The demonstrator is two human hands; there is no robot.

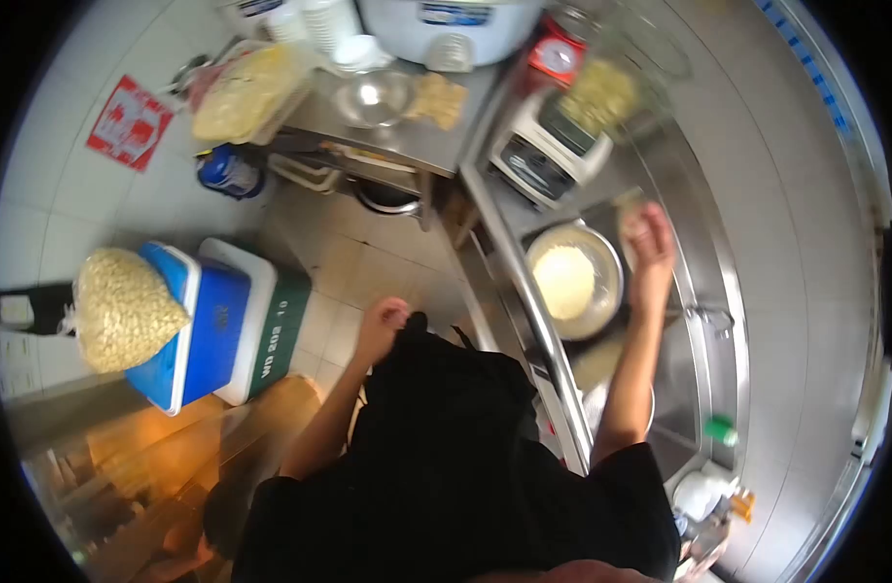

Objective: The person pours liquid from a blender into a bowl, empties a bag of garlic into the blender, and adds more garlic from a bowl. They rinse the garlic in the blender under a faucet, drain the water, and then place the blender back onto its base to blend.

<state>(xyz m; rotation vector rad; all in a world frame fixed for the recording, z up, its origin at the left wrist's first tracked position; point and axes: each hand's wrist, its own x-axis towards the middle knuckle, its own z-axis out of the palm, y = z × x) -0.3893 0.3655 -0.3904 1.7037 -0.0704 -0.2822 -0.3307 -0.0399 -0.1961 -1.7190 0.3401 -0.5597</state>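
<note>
Over the shiny steel counter (700, 243) my right hand (648, 245) curls beside the round metal bowl of pale yellow food (603, 313), holding what I cannot tell, so I'd keep it low; my left hand (383, 325) is a fist by my tummy.

Pale square tiles cover the floor (368, 262) and the left wall (47, 194), where a red notice (128, 123) hangs. A steel tabletop (407, 136) stands at the far side. A long tabletop (699, 223) runs along the right, backed by a steel-clad wall (805, 291). Warm orange light glows at lower left.
</note>
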